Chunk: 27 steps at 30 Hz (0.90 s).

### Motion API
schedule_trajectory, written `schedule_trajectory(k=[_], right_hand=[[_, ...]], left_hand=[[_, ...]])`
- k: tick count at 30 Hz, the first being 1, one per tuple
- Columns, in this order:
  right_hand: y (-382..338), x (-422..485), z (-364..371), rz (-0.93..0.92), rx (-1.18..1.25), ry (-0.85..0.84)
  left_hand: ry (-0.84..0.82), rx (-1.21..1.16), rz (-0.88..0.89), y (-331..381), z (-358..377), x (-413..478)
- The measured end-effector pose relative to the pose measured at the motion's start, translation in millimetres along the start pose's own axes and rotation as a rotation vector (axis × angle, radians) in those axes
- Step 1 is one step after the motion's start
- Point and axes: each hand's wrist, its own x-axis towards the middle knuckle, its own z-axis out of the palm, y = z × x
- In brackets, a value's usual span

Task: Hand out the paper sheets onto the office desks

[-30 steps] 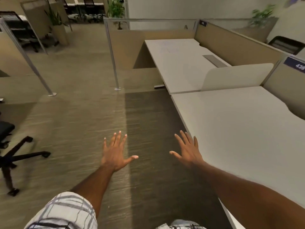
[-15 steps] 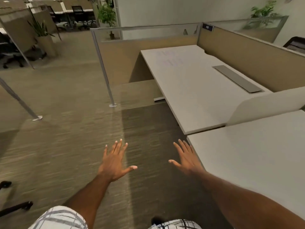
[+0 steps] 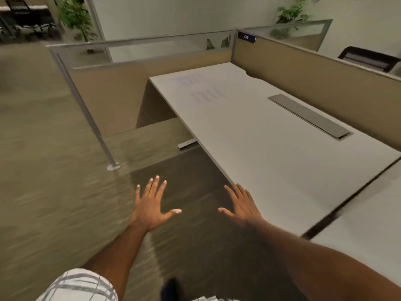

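My left hand (image 3: pixel 152 205) and my right hand (image 3: pixel 242 206) are stretched out palms down over the carpet, fingers spread, holding nothing. A white desk (image 3: pixel 271 153) runs away to the right, and my right hand hovers at its near corner. Two paper sheets (image 3: pixel 199 88) with faint printed lines lie on the desk's far left end, blurred and hard to tell from the top. A second white desk (image 3: pixel 368 224) starts at the right edge.
Tan cubicle panels (image 3: pixel 314 83) with glass tops enclose the desk; a metal post (image 3: pixel 102 146) stands on the carpet at left. A grey cable tray lid (image 3: pixel 310 116) sits in the desk. A black chair back (image 3: pixel 368 58) shows behind the right panel. Plants stand further back.
The view has advanced toward the far desk, which now fills the right side. Both hands stay spread and empty in front of me.
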Motion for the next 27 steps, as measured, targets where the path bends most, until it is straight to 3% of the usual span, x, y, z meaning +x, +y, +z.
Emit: schedule_trajectory(k=[11, 27], right_hand=[[-40.9, 171.9, -28.8, 0.218, 0.073, 0.093], [5.3, 468.4, -68.9, 0.428, 0.2, 0.238]], left_hand=[[-0.047, 0.034, 0.233, -91.8, -25.2, 229.3], [-0.014, 0.02, 0.386, -141.3, -44.4, 586.0]])
